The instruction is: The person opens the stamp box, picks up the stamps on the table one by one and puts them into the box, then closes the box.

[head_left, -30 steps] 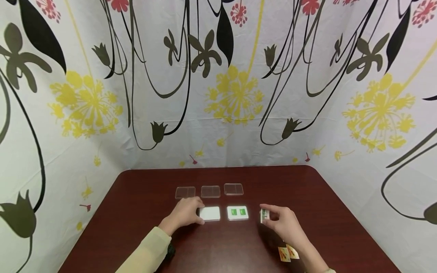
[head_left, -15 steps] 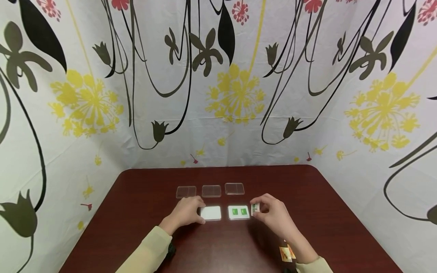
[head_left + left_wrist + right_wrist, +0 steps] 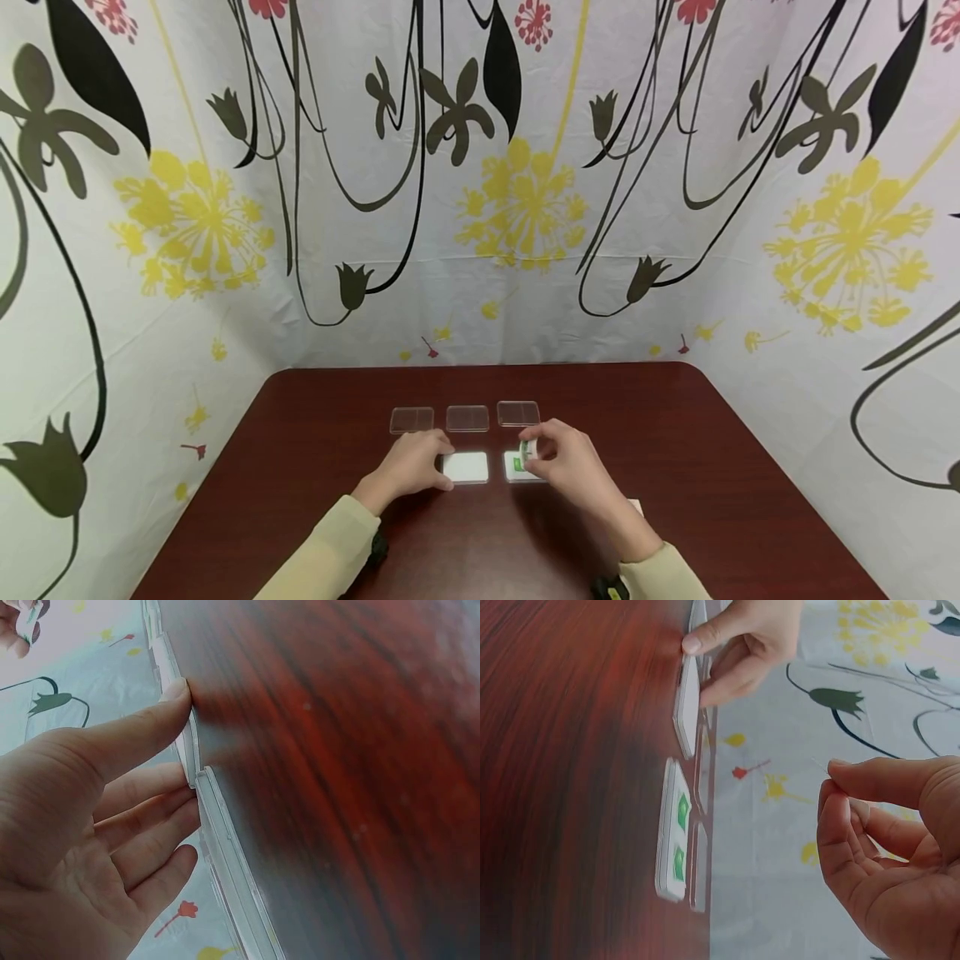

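My left hand [image 3: 408,462] grips the left end of a thin, flat white case [image 3: 467,468], thumb on the near edge and fingers at the far edge. To its right lies a matching case [image 3: 673,840] with two green squares on its white face. Just above that one, my right hand [image 3: 573,467] pinches a small white piece with green print [image 3: 528,450] between thumb and fingertips. Seen edge-on in the right wrist view, this piece is only a thin sliver. Another flat case [image 3: 232,877] shows beside my left fingers in the left wrist view; my hand hides it from the head view.
Behind the cases lie three clear plastic covers in a row: left [image 3: 412,421], middle [image 3: 467,418] and right [image 3: 517,413]. A pale paper corner [image 3: 637,506] peeks out beside my right forearm. Flowered cloth [image 3: 480,317] hangs around the dark red table [image 3: 337,392].
My right hand has moved left with the small piece, from beside the green-marked case to above it, covering part of it. The left hand stays on the white case.
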`<action>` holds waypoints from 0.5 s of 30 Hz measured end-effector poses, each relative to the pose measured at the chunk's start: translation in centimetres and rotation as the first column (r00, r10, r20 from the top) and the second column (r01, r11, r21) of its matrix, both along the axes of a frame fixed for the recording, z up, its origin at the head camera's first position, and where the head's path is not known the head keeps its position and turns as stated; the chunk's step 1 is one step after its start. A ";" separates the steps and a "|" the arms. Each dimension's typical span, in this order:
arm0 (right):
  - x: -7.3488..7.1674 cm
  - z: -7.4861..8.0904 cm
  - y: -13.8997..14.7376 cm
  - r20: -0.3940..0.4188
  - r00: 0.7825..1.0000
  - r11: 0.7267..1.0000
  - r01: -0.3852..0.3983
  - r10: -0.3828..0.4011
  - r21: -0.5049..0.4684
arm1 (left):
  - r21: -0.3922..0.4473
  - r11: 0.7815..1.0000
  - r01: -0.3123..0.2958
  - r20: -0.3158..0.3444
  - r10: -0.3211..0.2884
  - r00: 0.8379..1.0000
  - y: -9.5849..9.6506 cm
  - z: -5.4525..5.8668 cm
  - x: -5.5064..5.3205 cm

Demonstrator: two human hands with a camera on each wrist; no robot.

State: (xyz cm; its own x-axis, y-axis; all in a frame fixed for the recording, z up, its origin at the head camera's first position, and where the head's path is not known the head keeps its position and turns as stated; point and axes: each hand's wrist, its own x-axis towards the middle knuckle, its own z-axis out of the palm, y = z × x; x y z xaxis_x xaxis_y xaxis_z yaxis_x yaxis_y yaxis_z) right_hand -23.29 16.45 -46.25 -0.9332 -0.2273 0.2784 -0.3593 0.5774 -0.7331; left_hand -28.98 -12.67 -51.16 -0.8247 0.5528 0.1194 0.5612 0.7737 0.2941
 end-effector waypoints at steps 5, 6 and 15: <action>-0.9 -0.1 -1.6 -0.026 0.997 0.996 -0.076 0.077 0.040 | 0.001 1.000 -0.009 0.009 0.009 1.000 0.0 0.0 0.0; -1.2 -0.2 -1.9 -0.032 0.995 0.995 -0.093 0.095 0.047 | -0.003 1.000 -0.011 0.007 0.011 1.000 0.0 0.0 0.0; -3.7 -1.9 -4.7 0.069 0.983 0.985 -0.172 0.170 0.025 | -0.008 1.000 -0.014 0.011 0.015 1.000 0.1 0.0 -0.1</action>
